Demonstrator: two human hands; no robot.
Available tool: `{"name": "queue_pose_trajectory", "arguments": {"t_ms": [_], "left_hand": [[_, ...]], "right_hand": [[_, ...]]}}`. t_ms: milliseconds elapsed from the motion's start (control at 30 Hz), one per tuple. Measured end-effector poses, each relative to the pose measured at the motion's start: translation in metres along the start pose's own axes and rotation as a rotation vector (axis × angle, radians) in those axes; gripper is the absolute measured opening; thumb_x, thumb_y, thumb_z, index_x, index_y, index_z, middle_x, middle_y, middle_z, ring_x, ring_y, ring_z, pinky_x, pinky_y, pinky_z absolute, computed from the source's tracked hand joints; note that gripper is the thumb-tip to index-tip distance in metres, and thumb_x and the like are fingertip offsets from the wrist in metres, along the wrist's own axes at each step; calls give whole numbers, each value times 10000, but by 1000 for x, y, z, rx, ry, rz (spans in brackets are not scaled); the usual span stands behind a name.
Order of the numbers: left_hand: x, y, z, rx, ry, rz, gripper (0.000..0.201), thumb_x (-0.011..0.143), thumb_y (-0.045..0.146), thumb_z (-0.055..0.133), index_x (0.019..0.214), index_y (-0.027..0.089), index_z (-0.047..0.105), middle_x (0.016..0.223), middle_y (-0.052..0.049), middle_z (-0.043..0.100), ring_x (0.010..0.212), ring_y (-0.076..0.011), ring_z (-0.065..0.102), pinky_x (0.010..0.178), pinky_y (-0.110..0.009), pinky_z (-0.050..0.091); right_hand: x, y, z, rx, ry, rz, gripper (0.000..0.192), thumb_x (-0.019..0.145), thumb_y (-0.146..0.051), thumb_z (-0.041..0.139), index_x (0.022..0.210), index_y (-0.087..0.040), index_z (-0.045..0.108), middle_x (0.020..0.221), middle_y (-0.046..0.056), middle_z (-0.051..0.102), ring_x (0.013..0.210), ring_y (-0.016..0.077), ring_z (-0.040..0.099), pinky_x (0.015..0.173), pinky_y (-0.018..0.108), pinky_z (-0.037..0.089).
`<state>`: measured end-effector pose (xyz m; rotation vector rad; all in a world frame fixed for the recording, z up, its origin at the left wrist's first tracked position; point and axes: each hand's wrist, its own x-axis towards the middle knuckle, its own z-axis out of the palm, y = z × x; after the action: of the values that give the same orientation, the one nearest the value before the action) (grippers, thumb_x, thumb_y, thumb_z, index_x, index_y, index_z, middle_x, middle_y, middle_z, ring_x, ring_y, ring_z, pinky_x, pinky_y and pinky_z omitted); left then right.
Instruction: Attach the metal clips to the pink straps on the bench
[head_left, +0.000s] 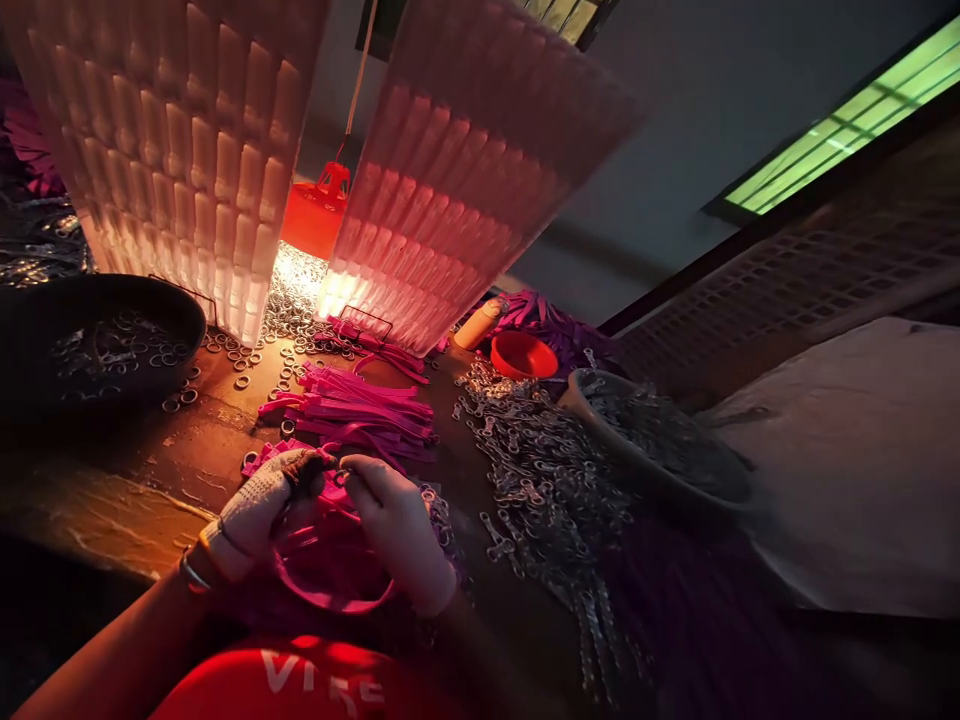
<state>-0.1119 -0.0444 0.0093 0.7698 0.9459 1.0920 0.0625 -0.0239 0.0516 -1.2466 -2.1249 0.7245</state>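
We are working at the near edge of the desk [135, 470], under a red hanging lamp [315, 215] flanked by two ribbed white panels. Our left hand [259, 510], wearing a knitted glove, and our bare right hand [397, 520] are meeting over a pink strap loop [334, 590] that is hanging between them toward our lap; the fingers of both hands are pressing together around a small metal ring [341, 475] at the top of the loop, the left pinching from one side and the right from the other. Just beyond the hands, a stack of flat pink straps [360, 410] is lying on the desk, apparently not yet fitted. Loose rings [289, 300] are lying scattered under the lamp, and a dark bowl [97, 340] at the left is holding more metal parts. To the right, a heap of metal clasps [540, 470] is spilling beside a second bowl [660, 440], with a small orange dish [523, 355] behind. Judging from these sizeable piles, we are reading much of the assembly as remaining; finished pieces cannot be told apart here.
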Motion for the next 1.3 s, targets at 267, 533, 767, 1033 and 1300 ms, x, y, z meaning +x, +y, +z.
{"name": "queue_pose_trajectory", "arguments": {"t_ms": [267,533,767,1033,1300], "left_hand": [[-2,9,26,368,6,61,289,846,428,645,717,174,594,605,22,535,518,-91,414,468,-194,325],[13,2,34,760,-178,246,140,770,175,614,805,199,748,798,-44,738,702,-202,612,702,-300,495],[7,-2,41,746,-30,242,204,851,319,634,725,173,700,713,-32,691,663,-168,570,608,-252,441],[3,-14,32,891,-108,213,227,853,328,607,719,163,686,694,-27,689,653,-178,573,611,-261,447],[18,70,15,1180,-315,309,250,884,372,581,936,205,759,882,-29,766,766,-199,651,749,-269,515]], "right_hand": [[-13,-2,-15,-752,-192,-147,246,992,-141,400,1117,-160,611,827,83,622,712,205,561,653,305,378],[-23,14,-25,-607,-106,-19,253,1009,-182,413,1194,-197,585,912,69,654,801,207,601,702,293,387],[-23,13,-39,-494,-242,90,407,929,-331,580,1304,-185,519,956,72,728,873,240,686,695,280,422],[-34,28,-17,-583,-332,-80,256,944,-314,496,1058,-114,607,809,134,723,728,247,678,614,289,376],[-33,34,-35,-652,-40,-115,336,985,-465,531,1006,-144,630,702,66,686,638,205,636,574,278,329]]}}
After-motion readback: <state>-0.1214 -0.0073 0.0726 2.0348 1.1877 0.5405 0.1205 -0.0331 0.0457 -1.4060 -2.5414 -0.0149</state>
